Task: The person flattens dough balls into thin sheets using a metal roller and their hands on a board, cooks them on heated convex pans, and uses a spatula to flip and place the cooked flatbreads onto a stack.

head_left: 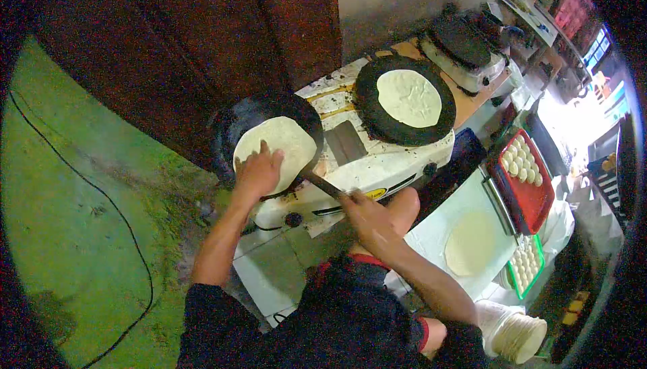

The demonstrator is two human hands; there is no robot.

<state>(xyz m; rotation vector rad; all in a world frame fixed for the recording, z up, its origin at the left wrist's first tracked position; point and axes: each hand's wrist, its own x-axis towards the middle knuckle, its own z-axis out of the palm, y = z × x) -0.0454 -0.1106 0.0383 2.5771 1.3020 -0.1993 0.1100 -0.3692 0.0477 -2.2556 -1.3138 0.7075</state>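
A round, pale flatbread (286, 141) lies in a dark frying pan (232, 121) on the left burner. My left hand (259, 172) rests on the bread's near side, fingers spread and palm down. Running from the pan toward me is its dark handle (321, 183), and my right hand (367, 217) is wrapped around the end of it. On the right burner, a second flatbread (409, 98) with a slightly bubbled surface sits on a flat black griddle (373, 118).
The pans stand on a white gas stove (397, 170). To the right, a rolled dough round (470, 243) lies on a white board (431, 234). Beyond are a red tray (536, 206) and a green-rimmed tray (519, 283) of dough balls. A stack of flatbreads (522, 337) is near my right elbow.
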